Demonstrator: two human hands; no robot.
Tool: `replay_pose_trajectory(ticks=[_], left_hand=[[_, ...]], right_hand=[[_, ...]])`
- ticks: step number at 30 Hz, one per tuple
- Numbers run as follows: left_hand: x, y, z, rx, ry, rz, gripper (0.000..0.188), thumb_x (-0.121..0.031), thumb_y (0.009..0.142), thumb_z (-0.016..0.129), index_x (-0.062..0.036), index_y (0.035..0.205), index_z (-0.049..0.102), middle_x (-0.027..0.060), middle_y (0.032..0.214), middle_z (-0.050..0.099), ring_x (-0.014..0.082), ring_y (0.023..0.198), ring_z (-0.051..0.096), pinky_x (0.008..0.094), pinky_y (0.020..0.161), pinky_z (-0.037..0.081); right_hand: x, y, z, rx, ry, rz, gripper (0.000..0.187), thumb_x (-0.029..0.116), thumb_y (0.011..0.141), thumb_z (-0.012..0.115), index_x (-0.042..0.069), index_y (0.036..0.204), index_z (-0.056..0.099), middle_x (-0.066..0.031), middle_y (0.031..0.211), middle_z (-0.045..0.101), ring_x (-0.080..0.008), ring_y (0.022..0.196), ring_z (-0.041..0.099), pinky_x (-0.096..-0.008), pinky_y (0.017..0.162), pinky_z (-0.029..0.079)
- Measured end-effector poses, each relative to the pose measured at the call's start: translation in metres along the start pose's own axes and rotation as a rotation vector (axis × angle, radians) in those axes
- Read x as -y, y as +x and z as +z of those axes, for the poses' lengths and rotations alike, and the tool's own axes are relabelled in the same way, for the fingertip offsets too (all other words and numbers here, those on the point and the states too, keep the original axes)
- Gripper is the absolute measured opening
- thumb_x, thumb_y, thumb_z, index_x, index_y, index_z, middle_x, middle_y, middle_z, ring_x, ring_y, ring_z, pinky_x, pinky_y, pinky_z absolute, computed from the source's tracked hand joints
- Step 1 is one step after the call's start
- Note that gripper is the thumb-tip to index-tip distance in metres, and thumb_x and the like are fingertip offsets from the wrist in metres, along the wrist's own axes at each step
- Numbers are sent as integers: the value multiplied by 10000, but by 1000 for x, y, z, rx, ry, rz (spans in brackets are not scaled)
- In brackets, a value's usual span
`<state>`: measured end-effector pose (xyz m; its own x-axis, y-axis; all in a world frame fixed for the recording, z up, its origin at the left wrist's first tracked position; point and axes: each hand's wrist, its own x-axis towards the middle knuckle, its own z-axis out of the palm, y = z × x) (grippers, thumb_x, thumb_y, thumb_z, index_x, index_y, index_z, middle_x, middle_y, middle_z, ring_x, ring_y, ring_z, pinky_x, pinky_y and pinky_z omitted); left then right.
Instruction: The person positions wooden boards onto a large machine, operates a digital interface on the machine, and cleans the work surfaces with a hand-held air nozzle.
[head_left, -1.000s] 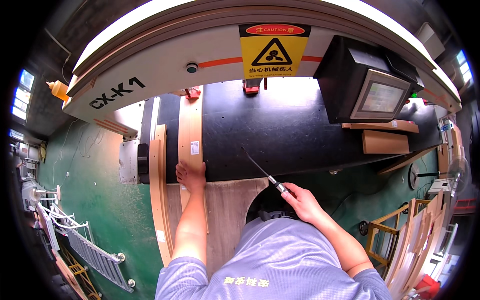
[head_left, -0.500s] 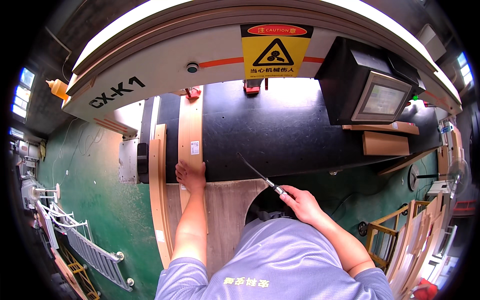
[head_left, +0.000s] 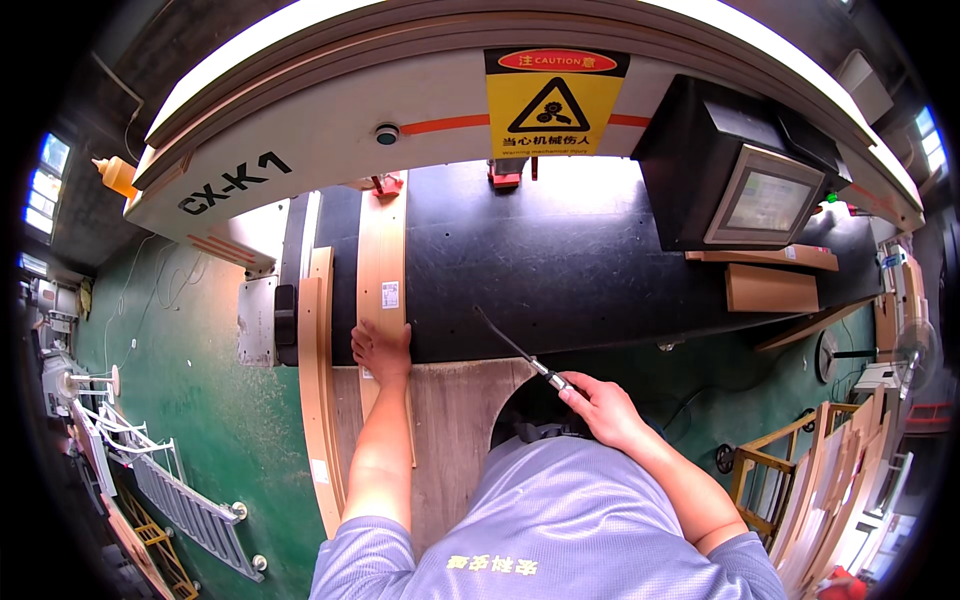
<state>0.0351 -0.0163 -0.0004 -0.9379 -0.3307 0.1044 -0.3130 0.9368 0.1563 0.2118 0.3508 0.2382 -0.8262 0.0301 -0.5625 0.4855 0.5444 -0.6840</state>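
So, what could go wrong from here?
Two risks, as far as I can judge. The left hand rests on a long board that runs up to a red part beneath the big machine; if the board shifted suddenly, fingers might get scraped or pinched. The right hand holds a thin tool with its tip out over the black table; a careless swing might scratch the board or table.

Glare Is Filling the Far Side

White glare is spreading over the far part of the black table (head_left: 560,260). Windows (head_left: 42,190) at left and right are glowing. The screen (head_left: 770,200) is looking washed out; the metal tool (head_left: 549,374) is catching shine. Shadow is darkening the floor (head_left: 690,365) under the near edge. Straight edges are bending, and the rim is blurring into black.
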Motion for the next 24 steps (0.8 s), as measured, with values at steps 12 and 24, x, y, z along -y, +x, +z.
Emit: replay_pose_trajectory(ticks=[12, 24], left_hand=[[-1, -6, -2, -84, 4, -7, 1039, -646, 786, 793, -32, 1522, 390, 237, 1445, 450, 451, 1327, 438, 595, 1102, 343], [2, 3, -3, -37, -10, 23, 1070, -597, 766, 821, -28, 1551, 370, 249, 1498, 426, 455, 1367, 419, 568, 1142, 338]], right_hand=[[-5, -8, 3, 1, 11, -5, 454, 407, 1038, 600, 133, 1398, 639, -166, 989, 763, -369, 973, 732, -442, 876, 554], [-10, -21, 1, -18, 27, 16, 447, 406, 1041, 599, 136, 1393, 646, -159, 998, 766, -357, 961, 735, -436, 871, 553]])
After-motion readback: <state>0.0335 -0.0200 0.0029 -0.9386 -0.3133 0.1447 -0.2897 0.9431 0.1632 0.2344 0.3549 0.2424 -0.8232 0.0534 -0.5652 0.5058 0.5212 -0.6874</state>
